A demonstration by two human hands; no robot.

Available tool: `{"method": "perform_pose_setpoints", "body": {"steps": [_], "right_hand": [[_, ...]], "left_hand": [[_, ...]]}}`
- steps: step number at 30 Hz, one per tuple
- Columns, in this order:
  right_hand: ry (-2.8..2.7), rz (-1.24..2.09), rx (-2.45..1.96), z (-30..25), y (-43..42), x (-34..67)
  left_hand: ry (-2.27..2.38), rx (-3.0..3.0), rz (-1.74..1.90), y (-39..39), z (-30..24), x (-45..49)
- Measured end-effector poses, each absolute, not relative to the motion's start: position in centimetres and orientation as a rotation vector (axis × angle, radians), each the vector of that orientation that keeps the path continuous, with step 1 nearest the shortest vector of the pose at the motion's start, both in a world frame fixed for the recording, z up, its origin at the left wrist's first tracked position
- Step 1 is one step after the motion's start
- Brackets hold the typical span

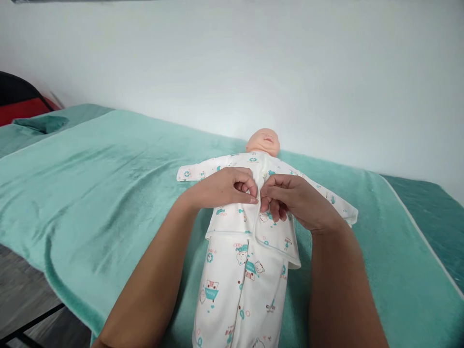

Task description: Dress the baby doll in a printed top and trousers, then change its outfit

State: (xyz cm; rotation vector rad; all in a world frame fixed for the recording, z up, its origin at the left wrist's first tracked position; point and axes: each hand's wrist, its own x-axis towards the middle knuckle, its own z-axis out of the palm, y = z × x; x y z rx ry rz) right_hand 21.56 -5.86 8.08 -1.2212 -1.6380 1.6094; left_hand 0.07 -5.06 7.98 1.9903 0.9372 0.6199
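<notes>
Green blanket (108, 193) below; shirt front edge (256, 223) pinched in left grip (229, 186) and right grip (297, 200).

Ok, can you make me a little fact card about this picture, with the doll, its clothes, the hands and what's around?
Doll: on its back, head nearest the wall
Jacket: white, printed, long sleeves spread out to both sides
Trousers: white with a similar print, below the jacket
Left hand: fingertips pinching at the jacket's front edge
Right hand: fingertips pinching the front edge too, close beside the left hand
Blanket: light green, under the doll
Far left: something red and black, too cut off to name
</notes>
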Motion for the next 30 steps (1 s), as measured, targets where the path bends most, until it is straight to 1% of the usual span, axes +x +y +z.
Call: {"method": "perform_pose_setpoints", "body": {"steps": [20,30], "right_hand": [[-1.693,1.634,-1.076,7.92,-5.79,22.08],[-1.685,1.602,-1.113,7.95,-5.82,21.9]], "left_hand": [[0.826,1.995,0.599,-4.73,7.95,-0.53],[0.782,1.957,0.574,-4.67,8.04,-0.74]]}}
